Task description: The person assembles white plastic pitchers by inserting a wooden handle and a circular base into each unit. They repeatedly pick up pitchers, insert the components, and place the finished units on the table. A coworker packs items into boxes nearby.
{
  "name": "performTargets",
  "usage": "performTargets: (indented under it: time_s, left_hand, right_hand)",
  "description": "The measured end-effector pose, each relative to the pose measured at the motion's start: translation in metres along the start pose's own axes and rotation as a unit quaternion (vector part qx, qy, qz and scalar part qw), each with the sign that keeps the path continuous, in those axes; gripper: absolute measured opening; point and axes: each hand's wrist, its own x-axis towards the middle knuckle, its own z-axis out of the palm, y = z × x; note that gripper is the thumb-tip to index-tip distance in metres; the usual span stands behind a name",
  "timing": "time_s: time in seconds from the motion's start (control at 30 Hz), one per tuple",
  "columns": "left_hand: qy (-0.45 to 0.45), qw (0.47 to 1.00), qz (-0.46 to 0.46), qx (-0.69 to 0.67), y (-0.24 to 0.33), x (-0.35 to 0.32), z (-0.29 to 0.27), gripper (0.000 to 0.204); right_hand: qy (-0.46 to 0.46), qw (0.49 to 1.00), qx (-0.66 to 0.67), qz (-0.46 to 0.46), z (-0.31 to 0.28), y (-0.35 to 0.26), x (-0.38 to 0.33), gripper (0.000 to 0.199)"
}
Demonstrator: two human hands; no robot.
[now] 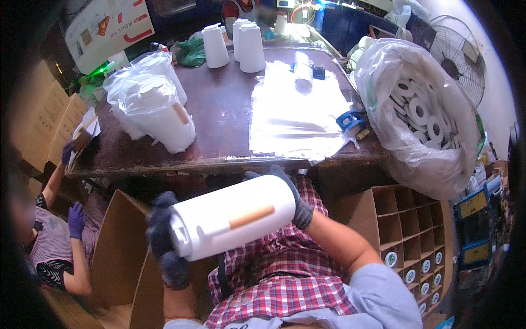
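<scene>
A white plastic jug point(213, 225) with a tan strip along its side lies tilted sideways above my lap, held between both hands. My left hand point(165, 241), in a dark glove, is wrapped round its narrower, collared end. At the wide, rounded end, my right hand point(298, 203) in a grey glove grips from the far side, its fingers partly hidden behind the jug. On the table point(219, 118) ahead stand similar jugs in clear plastic bags point(150, 107) at the left. Several bare white tapered containers point(252, 49) stand farther back.
Clear plastic sheets point(287, 120) and a blue tape dispenser point(350, 120) lie on the table's right. Beyond hangs a bag of white rings point(370, 88). An open carton point(118, 257) is at my left, a partitioned carton point(350, 211) at my right. A co-worker point(57, 241) in purple gloves is far left.
</scene>
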Motion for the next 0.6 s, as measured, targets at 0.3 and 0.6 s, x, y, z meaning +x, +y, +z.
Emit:
performTargets:
  time_s: [0.3,0.6]
  left_hand:
    - [-0.163,0.85,-0.412,-0.283,-0.031,-0.015,-0.01,0.093]
    - [-0.108,0.965,-0.186,-0.154,0.014,0.004,0.003,0.113]
  right_hand:
    - [-0.091,0.861,-0.363,-0.344,0.04,-0.136,-0.048,0.095]
    - [0.027,0.987,0.01,-0.161,0.008,-0.076,-0.041,0.069]
